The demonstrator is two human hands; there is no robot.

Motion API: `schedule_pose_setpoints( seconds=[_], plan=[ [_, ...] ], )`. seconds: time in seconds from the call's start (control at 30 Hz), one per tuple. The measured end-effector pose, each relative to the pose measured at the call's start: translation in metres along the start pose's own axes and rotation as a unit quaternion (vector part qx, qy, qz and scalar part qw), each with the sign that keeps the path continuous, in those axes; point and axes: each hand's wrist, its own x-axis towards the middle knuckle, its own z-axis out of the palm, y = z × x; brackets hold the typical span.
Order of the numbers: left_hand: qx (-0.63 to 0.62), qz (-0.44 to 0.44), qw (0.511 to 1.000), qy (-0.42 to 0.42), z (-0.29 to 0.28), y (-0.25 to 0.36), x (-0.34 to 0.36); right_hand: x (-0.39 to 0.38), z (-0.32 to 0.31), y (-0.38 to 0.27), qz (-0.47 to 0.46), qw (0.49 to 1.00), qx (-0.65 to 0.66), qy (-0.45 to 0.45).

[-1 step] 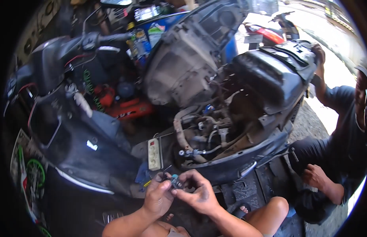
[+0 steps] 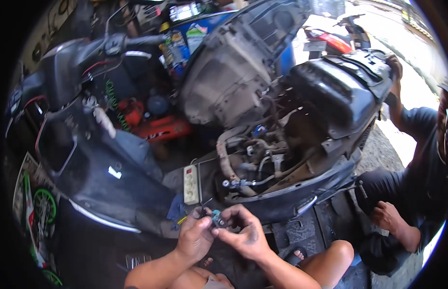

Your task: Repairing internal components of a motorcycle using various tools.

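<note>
A small part with a teal section and a dark metal end (image 2: 217, 220) is pinched between my two hands, low in the middle. My left hand (image 2: 195, 236) is closed, its thumb and fingers against the part's left side; a thin dark rod (image 2: 206, 204) sticks up by these fingers, its kind unclear. From the other side my right hand (image 2: 245, 236), smudged with dark grime, grips the part between thumb and fingers. Beyond my hands stands a dark scooter (image 2: 103, 168) with its engine bay (image 2: 255, 159) uncovered; hoses and a curved pipe (image 2: 223, 151) show there.
A white power strip (image 2: 190, 185) and a blue cloth (image 2: 176, 208) lie just past my hands. At the right another person's hand (image 2: 393, 65) touches the raised black underseat box (image 2: 325, 89); their other hand (image 2: 387, 216) rests low. Behind the scooter is a red machine (image 2: 161, 129).
The scooter and its surroundings sit slightly farther right in view. Both my hands keep the same grip on the small part.
</note>
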Motion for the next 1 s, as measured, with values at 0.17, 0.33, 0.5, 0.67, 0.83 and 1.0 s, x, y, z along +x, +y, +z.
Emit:
schedule_pose_setpoints(
  seconds=[0.17,0.33,0.5,0.67,0.83,1.0],
  plan=[
    [0.012,-0.008,0.999,0.032,-0.022,0.010,-0.005,0.002,0.012,0.002,0.037,0.999,0.015,0.000],
    [0.380,-0.025,0.917,0.121,-0.078,0.018,0.023,0.006,0.005,0.023,-0.041,0.995,-0.064,0.059],
    [0.542,-0.167,0.782,0.258,-0.191,0.016,0.050,0.004,-0.001,0.014,0.002,0.995,-0.058,0.086],
    [0.591,-0.193,0.745,0.243,-0.229,0.004,0.052,0.003,-0.002,0.019,0.031,0.994,-0.039,0.096],
    [0.693,-0.096,0.698,0.151,-0.241,-0.005,0.054,0.001,-0.004,0.022,0.029,0.996,-0.031,0.078],
    [0.755,-0.010,0.634,0.168,-0.147,0.018,0.047,0.002,-0.007,0.022,-0.051,0.988,-0.121,0.078]
  ],
)
